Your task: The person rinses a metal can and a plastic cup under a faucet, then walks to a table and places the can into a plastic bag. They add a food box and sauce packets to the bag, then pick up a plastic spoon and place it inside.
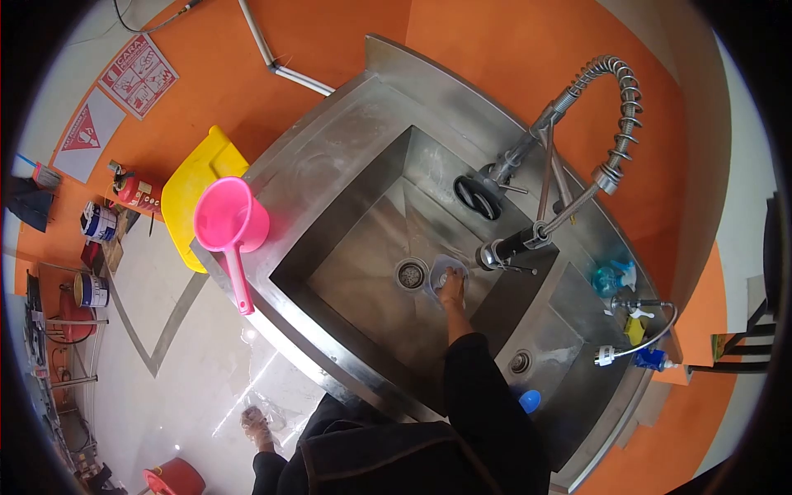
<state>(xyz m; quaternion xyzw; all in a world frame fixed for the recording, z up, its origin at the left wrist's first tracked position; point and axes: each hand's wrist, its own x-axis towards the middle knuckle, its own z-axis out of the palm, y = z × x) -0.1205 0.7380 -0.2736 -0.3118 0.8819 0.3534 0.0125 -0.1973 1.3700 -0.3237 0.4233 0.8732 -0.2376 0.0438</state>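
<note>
My right hand [451, 290] reaches down into the large steel sink [355, 247], its fingers closed on a clear, whitish plastic container [438, 272] beside the drain [411, 275]. The spray head [493, 254] of the tap hangs just to the right of this container. Out to the left of my body, low over the pale floor, my left hand [256, 426] has its fingers curled at a crinkled piece of clear plastic [285, 422]. The exact shape of that plastic is hard to make out.
A pink dipper [233, 219] rests on the sink's left rim, near a yellow container [186, 198]. The coiled tap [623, 124] arches over the right side. A smaller basin [544, 338] adjoins, with a blue spray bottle [609, 280] behind. A red bucket [175, 477] stands lower left.
</note>
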